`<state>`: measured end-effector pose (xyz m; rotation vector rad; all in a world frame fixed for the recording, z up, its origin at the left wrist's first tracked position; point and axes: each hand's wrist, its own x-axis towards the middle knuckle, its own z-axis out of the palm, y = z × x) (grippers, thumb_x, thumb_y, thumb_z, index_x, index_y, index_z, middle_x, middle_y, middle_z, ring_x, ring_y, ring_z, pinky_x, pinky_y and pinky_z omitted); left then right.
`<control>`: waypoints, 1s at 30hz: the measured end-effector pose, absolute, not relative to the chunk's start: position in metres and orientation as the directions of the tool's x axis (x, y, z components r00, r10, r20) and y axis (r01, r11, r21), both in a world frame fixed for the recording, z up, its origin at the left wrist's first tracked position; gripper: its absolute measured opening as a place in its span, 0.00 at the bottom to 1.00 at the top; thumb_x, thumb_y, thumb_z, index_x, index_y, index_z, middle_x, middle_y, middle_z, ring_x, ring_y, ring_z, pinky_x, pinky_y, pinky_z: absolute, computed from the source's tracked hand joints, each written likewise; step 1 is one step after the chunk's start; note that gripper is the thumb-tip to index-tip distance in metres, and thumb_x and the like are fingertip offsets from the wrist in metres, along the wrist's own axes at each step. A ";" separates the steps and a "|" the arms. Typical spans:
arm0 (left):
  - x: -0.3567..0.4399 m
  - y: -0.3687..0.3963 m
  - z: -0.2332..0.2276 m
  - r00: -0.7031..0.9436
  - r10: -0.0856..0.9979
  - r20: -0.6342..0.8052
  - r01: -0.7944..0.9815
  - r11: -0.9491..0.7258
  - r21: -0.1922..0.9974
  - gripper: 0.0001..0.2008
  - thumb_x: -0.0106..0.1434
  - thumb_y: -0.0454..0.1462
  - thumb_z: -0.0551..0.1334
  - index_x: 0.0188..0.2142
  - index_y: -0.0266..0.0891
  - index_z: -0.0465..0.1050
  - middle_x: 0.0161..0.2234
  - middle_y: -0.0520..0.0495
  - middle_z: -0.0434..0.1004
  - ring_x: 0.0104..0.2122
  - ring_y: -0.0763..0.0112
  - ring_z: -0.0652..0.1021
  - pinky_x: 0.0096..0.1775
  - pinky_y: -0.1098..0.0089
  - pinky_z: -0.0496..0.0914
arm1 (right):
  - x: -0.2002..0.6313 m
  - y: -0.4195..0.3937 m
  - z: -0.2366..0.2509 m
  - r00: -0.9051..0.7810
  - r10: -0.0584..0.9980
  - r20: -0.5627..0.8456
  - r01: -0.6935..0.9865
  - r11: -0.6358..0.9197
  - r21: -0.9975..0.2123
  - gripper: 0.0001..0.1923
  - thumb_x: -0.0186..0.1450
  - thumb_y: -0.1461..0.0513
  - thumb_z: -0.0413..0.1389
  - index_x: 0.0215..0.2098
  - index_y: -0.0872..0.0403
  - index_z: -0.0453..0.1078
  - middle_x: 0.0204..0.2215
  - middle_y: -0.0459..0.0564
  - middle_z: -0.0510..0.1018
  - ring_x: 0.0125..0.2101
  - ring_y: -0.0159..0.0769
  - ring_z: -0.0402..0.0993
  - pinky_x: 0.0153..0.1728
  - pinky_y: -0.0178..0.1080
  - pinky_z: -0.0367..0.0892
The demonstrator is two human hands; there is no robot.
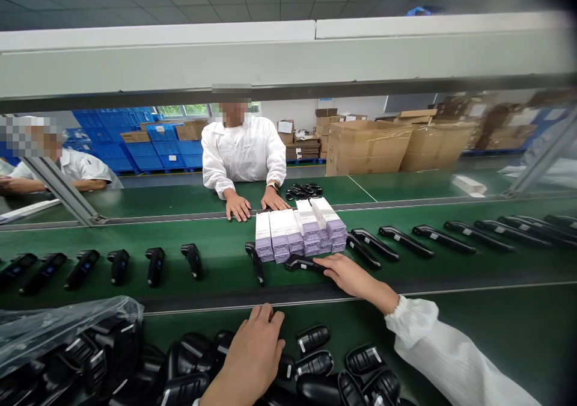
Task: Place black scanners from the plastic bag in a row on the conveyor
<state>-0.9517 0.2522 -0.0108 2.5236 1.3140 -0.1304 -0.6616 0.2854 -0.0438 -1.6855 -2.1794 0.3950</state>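
Observation:
My right hand (349, 275) reaches out over the green conveyor belt (135, 286) and rests its fingers on a black handheld device (301, 264) lying in front of a block of white and purple boxes (300, 230). My left hand (253, 352) lies flat, fingers together, on the near edge of the bench, over a pile of black device parts (315, 367). More black devices (155, 265) lie spaced in a row along the belt to both sides.
A person in a white coat sits across the belt with both hands (252, 204) on its far edge, next to a small heap of black parts (303, 190). Another person sits at far left. A plastic bag of black parts (63, 340) lies at near left. Cardboard boxes (367, 147) and blue crates stand behind.

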 end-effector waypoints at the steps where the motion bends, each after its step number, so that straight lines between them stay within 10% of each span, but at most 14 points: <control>1: -0.953 0.252 -0.014 0.591 0.782 -0.200 0.804 -0.551 0.222 0.19 0.64 0.30 0.54 0.54 0.37 0.69 0.54 0.36 0.66 0.54 0.48 0.69 0.51 0.52 0.69 | -0.663 0.288 -0.048 -0.214 0.971 0.107 0.890 0.239 -0.388 0.23 0.70 0.65 0.48 0.63 0.54 0.63 0.52 0.57 0.75 0.52 0.46 0.69 0.50 0.43 0.67; 9: -0.949 0.255 -0.011 0.750 0.657 -0.080 0.657 -0.726 0.201 0.13 0.71 0.33 0.50 0.42 0.37 0.74 0.45 0.40 0.72 0.45 0.57 0.76 0.46 0.59 0.72 | -0.656 0.296 -0.059 -0.298 0.936 0.186 0.944 0.317 -0.085 0.15 0.72 0.62 0.47 0.50 0.59 0.72 0.40 0.58 0.78 0.43 0.48 0.74 0.45 0.46 0.68; 18: -0.981 0.248 -0.004 0.769 0.636 -0.063 0.607 -0.695 0.385 0.22 0.61 0.34 0.61 0.56 0.45 0.66 0.56 0.45 0.66 0.56 0.53 0.67 0.54 0.56 0.68 | -0.653 0.279 -0.055 -0.345 0.860 0.377 0.934 0.355 0.043 0.15 0.72 0.62 0.46 0.50 0.58 0.70 0.40 0.57 0.77 0.42 0.46 0.73 0.44 0.46 0.69; 24: -0.976 0.256 -0.010 0.774 0.631 -0.052 0.622 -0.742 0.248 0.15 0.62 0.28 0.53 0.45 0.40 0.72 0.46 0.43 0.73 0.47 0.57 0.73 0.50 0.57 0.70 | -0.725 0.268 0.001 -0.357 0.844 0.401 0.914 0.404 -0.038 0.17 0.73 0.57 0.43 0.51 0.56 0.69 0.41 0.56 0.78 0.43 0.44 0.74 0.41 0.42 0.70; 30: -0.973 0.253 -0.007 0.692 0.722 0.013 0.688 -0.666 0.288 0.12 0.65 0.30 0.51 0.40 0.40 0.72 0.42 0.44 0.73 0.43 0.61 0.74 0.49 0.62 0.69 | -0.835 0.332 -0.002 -0.032 0.982 0.186 0.974 0.073 -0.214 0.15 0.72 0.60 0.46 0.43 0.60 0.72 0.39 0.60 0.79 0.38 0.45 0.78 0.36 0.39 0.69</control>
